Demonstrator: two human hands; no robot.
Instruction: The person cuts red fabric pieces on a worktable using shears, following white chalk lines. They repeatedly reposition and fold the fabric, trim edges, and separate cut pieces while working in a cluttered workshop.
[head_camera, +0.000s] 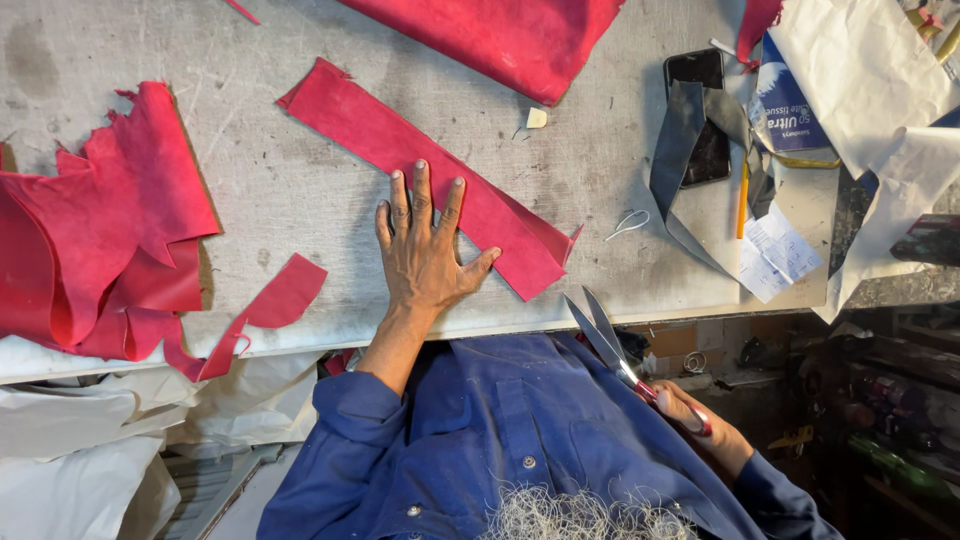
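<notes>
Red leather strip (430, 172), long, flat and rectangular, matte and suede-like, lies diagonally on the scuffed grey worktable (290, 200); my left hand (420, 250) rests flat on its lower half, fingers spread, palm pressing it down. Scissors (612, 345), long steel blades with red handles, are gripped in my right hand (700, 420), fingers closed through the loops, blades slightly parted and pointing toward the strip's near end, held just off the table edge and not touching the leather. Larger red hide (100, 250), ragged-edged and folded over itself, sits at the table's left; a curved offcut (270, 305) lies beside it; another red sheet (500, 35) lies at the top. Grey strap (680, 150), smooth and limp, drapes over a dark phone (700, 110); an orange pencil (743, 200), paper slips and white wrapping crowd the right. Risks, as I judge them: the blade tips are close to my thumb, so a hurried closing could nick it; soft leather may creep under a light palm and skew a cut; the strip's end overhangs nothing but sits near the edge, where it could slide off.
</notes>
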